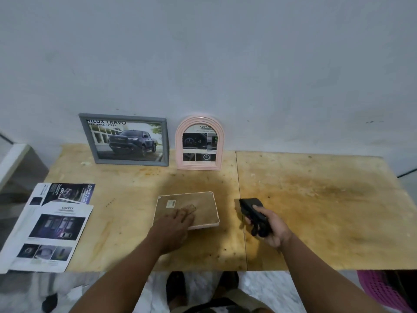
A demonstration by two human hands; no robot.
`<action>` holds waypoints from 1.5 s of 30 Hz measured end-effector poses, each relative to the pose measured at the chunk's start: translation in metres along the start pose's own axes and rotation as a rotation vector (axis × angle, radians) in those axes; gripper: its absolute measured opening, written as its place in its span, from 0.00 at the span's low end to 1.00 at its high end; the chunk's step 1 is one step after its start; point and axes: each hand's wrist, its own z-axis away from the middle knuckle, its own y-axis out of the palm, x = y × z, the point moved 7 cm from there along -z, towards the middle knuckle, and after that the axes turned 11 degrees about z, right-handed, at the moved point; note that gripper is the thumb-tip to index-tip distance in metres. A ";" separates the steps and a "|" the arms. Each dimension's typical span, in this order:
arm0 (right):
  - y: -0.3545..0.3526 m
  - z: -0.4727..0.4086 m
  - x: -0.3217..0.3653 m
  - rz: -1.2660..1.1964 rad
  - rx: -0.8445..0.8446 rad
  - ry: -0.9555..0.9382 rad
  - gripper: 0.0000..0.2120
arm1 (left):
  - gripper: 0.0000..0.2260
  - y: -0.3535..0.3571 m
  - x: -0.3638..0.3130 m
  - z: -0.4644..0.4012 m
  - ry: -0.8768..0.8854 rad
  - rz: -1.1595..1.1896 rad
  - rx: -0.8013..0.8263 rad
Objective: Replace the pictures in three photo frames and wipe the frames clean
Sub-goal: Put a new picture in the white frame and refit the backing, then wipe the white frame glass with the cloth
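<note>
A pink frame [198,205] lies face down mid-desk [316,199], the left hand [174,224] flat and open on its back. The right hand [269,225] grips a black cloth [252,210] beside it. A grey frame [126,140] and arched frame [199,143] stand along the back edge; brochures [49,224] overhang the left edge.

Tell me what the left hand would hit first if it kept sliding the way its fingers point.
Left hand points up-right across the face-down frame; past its far edge, probably bare table, then perhaps the pink arched frame. Depth is unclear.
</note>
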 end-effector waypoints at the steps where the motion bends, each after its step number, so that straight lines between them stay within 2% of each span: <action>1: 0.003 0.001 0.001 -0.026 0.002 -0.008 0.26 | 0.25 -0.017 0.000 0.001 -0.002 0.030 -0.101; 4: 0.014 0.007 0.003 -0.094 -0.007 -0.034 0.26 | 0.19 -0.061 0.018 0.007 -0.195 0.267 -0.352; 8: 0.028 0.009 -0.001 -0.117 -0.052 -0.054 0.29 | 0.11 -0.074 0.054 0.016 -0.465 0.785 -0.559; 14: 0.049 0.016 -0.024 -0.163 -0.033 -0.047 0.27 | 0.10 -0.006 0.079 0.036 -0.866 1.645 -0.455; 18: 0.055 0.024 -0.041 -0.168 -0.065 -0.012 0.26 | 0.09 0.037 0.084 0.046 -1.000 1.818 -0.425; 21: 0.053 0.026 -0.057 -0.138 -0.104 0.035 0.28 | 0.07 0.050 0.086 0.050 -1.048 1.786 -0.397; 24: 0.055 0.024 -0.067 -0.115 -0.116 0.024 0.23 | 0.07 0.058 0.094 0.045 -1.055 1.752 -0.335; 26: 0.061 0.025 -0.070 -0.092 -0.159 0.005 0.20 | 0.07 0.062 0.097 0.041 -1.035 1.755 -0.299; 28: 0.066 0.023 -0.075 -0.084 -0.211 0.004 0.18 | 0.09 0.058 0.098 0.040 -0.954 1.658 -0.284; 31: 0.073 0.013 -0.082 -0.083 -0.245 0.057 0.14 | 0.22 0.049 0.100 0.040 -0.721 1.258 -0.210; 34: 0.078 0.001 -0.086 -0.031 -0.254 0.054 0.23 | 0.36 0.057 0.103 0.045 -0.550 0.716 -0.134; 35: 0.078 -0.004 -0.086 0.007 -0.282 0.037 0.24 | 0.40 0.063 0.101 0.047 -0.503 0.602 -0.114; 37: 0.077 -0.012 -0.083 0.157 -0.384 -0.015 0.22 | 0.49 0.079 0.096 0.053 -0.437 0.495 -0.021; 39: 0.083 -0.019 -0.073 0.419 -0.474 -0.072 0.19 | 0.53 0.096 0.095 0.057 -0.401 0.458 0.055; 42: 0.113 -0.030 -0.050 0.701 -0.485 -0.198 0.13 | 0.53 0.103 0.096 0.057 -0.347 0.429 0.082; 45: 0.150 -0.048 -0.025 0.979 -0.460 -0.356 0.14 | 0.52 0.096 0.098 0.052 -0.315 0.431 0.064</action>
